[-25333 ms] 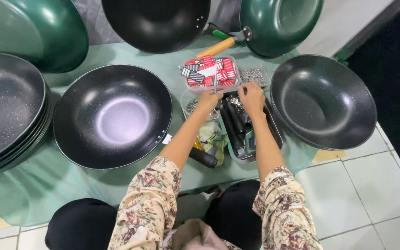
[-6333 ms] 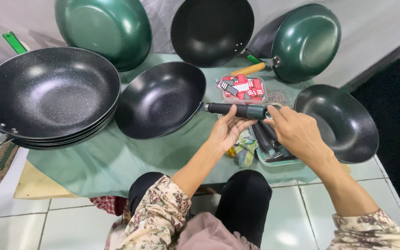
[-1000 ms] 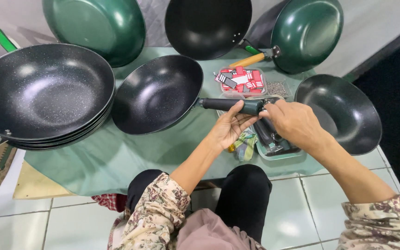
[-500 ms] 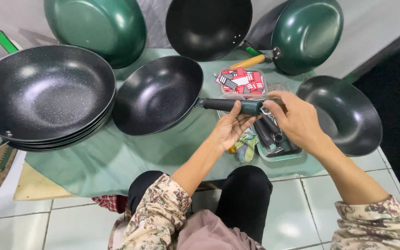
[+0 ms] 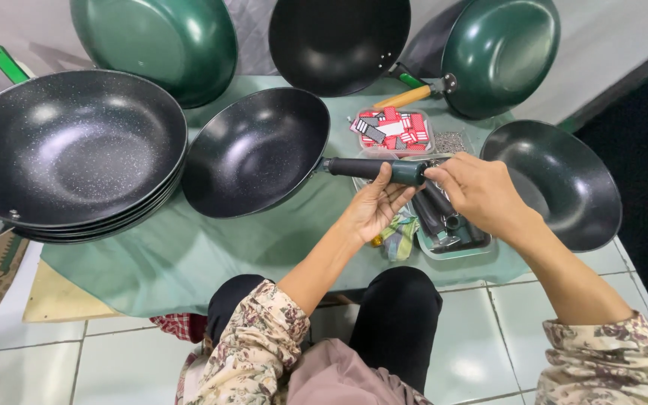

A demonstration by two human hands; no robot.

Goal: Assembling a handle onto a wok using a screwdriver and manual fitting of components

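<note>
The left hand [image 5: 375, 211] cups the dark handle [image 5: 373, 169] of a black wok [image 5: 255, 152] from below, its fingers [image 5: 403, 196] curled up against the green end of it. The right hand [image 5: 480, 191] pinches that same end, fingers together on it, though what they grip there is perhaps too small to tell. The wok lies just left of the fingers on a green cloth [image 5: 189, 255]. Directly under the fingers sits a tray of spare handles [image 5: 444, 221]; beyond them, a tub of red and white packets [image 5: 391, 129].
</note>
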